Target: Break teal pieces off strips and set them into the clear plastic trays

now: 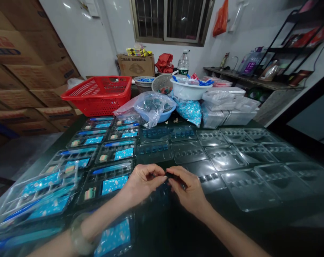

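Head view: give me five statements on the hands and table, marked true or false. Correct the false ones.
1. The left hand and right hand are close together. True.
2. The bracelet is on the right wrist. False: it is on the left wrist.
3. The red basket is left of the blue bowl in the picture. True.
4. The blue pens lie in trays right of the hands. False: those trays are on the left.
5. The bottle stands upright. True.

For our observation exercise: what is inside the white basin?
In the white basin, blue items and a red-and-white piece show above the rim; the wall hides anything deeper.
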`<state>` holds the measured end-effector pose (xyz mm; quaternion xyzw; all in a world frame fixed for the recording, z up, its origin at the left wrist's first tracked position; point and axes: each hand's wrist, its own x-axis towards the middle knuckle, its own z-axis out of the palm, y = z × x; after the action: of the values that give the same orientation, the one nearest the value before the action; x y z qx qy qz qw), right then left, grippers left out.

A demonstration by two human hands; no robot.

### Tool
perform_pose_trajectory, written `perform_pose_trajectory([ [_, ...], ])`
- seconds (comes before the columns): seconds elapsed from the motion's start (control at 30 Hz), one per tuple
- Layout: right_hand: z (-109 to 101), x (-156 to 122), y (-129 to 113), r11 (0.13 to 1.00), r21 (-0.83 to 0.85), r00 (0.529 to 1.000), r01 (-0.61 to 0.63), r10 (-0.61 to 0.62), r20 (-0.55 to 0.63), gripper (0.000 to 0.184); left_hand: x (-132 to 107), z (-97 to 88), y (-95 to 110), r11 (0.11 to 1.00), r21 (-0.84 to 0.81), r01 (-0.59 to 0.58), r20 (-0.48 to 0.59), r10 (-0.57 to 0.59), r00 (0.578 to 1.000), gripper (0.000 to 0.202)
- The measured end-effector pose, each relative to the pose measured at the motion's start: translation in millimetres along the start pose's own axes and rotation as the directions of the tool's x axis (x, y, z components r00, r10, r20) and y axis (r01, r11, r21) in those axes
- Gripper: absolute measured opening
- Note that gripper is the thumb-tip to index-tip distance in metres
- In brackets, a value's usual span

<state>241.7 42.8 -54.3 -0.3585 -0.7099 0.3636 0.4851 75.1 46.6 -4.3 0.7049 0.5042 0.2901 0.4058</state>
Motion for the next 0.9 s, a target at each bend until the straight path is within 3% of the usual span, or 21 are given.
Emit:
perform_pose_trajectory([
  [0.07, 1, 1, 0, 0.999, -0.033, 0.999, 0.033, -0.033, -0.004, 0.032, -3, 7.0, -1, 0.961, 0.224, -0.163, -0.057, 0.180, 0.982, 0.017],
  [0.13, 4, 2, 0, 0.997, -0.078, 0.999, 0.027, -0.030, -0.037, 0.034, -4, 15.9, 0, 0.858, 0.442, -0.263, -0.043, 0.313, 0.949, 0.023],
  [0.2, 8, 3, -1, 0.993, -0.120, 0.996, -0.003, -0.008, -0.085, 0.032, -4, 23.3, 3, 0.800, 0.542, -0.258, -0.026, 0.323, 0.946, 0.026],
  [0.23, 10, 3, -1, 0.991, -0.133, 0.994, -0.016, 0.001, -0.107, 0.030, -2, 25.4, 4, 0.812, 0.539, -0.223, -0.045, 0.292, 0.955, 0.026],
  [0.3, 11, 3, -4, 0.990, -0.140, 0.991, -0.014, -0.005, -0.136, 0.027, 3, 25.9, 9, 0.895, 0.424, -0.142, -0.095, 0.200, 0.975, 0.023],
  [0.4, 6, 2, -9, 0.993, -0.118, 0.994, 0.019, -0.031, -0.103, 0.028, 13, 20.6, 12, 0.997, 0.076, -0.016, -0.094, 0.024, 0.995, 0.019],
  [0.47, 0, 1, -10, 0.995, -0.094, 0.997, 0.027, -0.033, -0.066, 0.032, 17, 17.1, 11, 0.977, -0.194, 0.084, -0.046, -0.095, 0.994, 0.016],
  [0.57, -9, 0, -8, 0.997, -0.063, 0.998, 0.035, -0.038, -0.048, 0.028, 19, 15.3, 5, 0.853, -0.480, 0.205, 0.087, -0.186, 0.979, 0.010],
  [0.7, -15, 1, -3, 0.994, -0.079, 0.996, 0.072, -0.076, -0.052, 0.021, 20, 16.6, -1, 0.792, -0.560, 0.244, 0.196, -0.159, 0.967, 0.015],
  [0.9, -21, -2, -11, 0.990, -0.138, 1.000, -0.001, -0.001, -0.014, 0.010, 23, 16.7, 0, 0.853, -0.475, 0.215, 0.254, -0.101, 0.962, 0.016],
])
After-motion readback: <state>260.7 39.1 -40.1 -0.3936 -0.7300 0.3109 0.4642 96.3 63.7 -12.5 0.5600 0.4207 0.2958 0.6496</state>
